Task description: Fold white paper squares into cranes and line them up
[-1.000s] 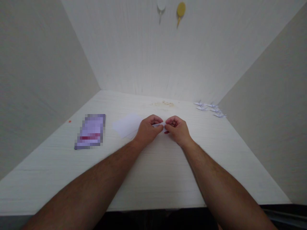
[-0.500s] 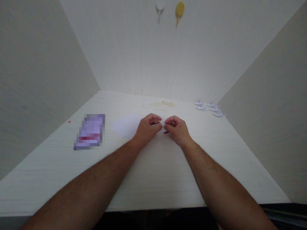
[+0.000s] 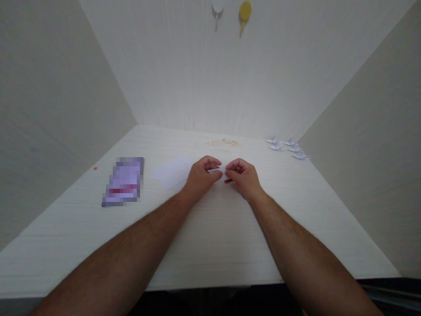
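Note:
Between my two hands is a small folded piece of white paper (image 3: 222, 174), mostly covered by the fingers. My left hand (image 3: 204, 174) pinches its left side between thumb and fingers. On the other side, my right hand (image 3: 242, 174) grips the paper's right edge with thumb and fingertips. Just left of my left hand lie flat white paper sheets (image 3: 173, 172), partly hidden behind that hand. The folds of the held piece are too small to make out.
Several folded paper cranes (image 3: 291, 148) sit at the back right corner. A purple packet (image 3: 125, 180), blurred out, lies at left, near a small orange speck (image 3: 95, 168). Brownish marks (image 3: 226, 142) spot the table's back. White and yellow hooks (image 3: 245, 12) hang on the wall.
Slightly more of the folded paper shows between my hands. Both hands stay in nearly the same place, and the whole view has shifted a little.

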`<state>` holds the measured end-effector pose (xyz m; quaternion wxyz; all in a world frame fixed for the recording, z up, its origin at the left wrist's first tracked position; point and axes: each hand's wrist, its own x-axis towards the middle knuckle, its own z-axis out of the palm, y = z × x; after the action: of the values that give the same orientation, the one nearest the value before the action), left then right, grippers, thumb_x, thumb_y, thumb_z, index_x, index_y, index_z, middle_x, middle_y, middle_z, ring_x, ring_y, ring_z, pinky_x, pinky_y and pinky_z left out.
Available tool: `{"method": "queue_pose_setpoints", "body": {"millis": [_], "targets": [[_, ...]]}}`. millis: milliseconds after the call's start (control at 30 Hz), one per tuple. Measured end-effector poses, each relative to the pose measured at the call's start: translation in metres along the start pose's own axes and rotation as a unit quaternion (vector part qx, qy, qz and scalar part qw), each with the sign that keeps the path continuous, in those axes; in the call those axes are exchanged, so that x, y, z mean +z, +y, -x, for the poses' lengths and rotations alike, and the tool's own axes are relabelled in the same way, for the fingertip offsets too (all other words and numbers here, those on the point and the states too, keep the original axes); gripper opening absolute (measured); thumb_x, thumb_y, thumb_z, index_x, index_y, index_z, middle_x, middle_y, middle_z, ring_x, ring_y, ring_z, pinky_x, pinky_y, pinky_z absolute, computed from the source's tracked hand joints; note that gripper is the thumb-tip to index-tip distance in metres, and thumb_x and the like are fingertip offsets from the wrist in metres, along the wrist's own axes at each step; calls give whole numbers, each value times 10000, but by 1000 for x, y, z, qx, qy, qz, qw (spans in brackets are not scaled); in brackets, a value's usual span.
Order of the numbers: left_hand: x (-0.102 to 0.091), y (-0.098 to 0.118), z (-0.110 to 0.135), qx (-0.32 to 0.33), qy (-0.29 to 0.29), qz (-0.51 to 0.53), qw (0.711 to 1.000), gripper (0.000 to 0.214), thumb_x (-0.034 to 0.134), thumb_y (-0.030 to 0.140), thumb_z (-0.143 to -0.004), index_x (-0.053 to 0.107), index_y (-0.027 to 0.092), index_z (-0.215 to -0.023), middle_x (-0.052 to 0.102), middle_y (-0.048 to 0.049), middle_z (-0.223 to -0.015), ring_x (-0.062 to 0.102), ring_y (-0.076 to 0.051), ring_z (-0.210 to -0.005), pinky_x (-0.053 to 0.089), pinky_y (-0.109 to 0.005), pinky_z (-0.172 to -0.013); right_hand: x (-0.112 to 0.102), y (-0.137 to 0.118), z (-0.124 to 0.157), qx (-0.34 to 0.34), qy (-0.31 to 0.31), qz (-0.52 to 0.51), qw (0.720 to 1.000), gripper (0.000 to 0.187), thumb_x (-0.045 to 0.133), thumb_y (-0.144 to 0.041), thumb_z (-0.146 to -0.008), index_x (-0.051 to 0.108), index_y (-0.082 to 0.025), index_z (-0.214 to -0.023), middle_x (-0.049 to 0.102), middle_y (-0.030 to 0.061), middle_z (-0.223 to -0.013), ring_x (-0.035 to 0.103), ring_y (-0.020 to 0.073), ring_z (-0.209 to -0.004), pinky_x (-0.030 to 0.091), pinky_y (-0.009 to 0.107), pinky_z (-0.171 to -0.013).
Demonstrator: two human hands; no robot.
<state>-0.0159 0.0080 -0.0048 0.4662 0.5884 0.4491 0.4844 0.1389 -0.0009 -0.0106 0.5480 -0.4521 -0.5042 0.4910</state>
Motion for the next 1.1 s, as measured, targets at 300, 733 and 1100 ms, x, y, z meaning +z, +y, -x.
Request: {"method": "queue_pose_setpoints", "body": {"millis": [300, 733, 1100], "targets": [[0, 3, 0, 15, 8, -36, 999, 235, 708, 211, -637, 637, 178, -859, 696, -13, -810, 637, -141, -727, 476, -256, -660, 2, 0, 0, -9, 8, 33, 999, 180, 753, -254, -631, 609, -204, -726, 615, -46, -613, 567, 96, -551, 554, 259, -522], [-1, 7, 3, -16, 5, 5, 1000, 242, 681, 165, -636, 633, 177, -873, 638, 33, -714, 578, -98, -562, 436, -236, -569, -3, 1, 0, 9, -18, -30, 999, 258, 795, -272, -610, 596, -199, -756, 620, -61, -642, 576, 92, -584, 551, 260, -568], [-1, 1, 0, -29, 0, 44, 999, 280, 693, 171, -622, 625, 180, -893, 654, 22, -675, 572, -111, -559, 438, -244, -564, -2, -1, -1, -25, -15, 19, 999, 211, 756, -230, -625, 577, -201, -735, 616, -53, -635, 545, 84, -567, 437, 229, -546]]}}
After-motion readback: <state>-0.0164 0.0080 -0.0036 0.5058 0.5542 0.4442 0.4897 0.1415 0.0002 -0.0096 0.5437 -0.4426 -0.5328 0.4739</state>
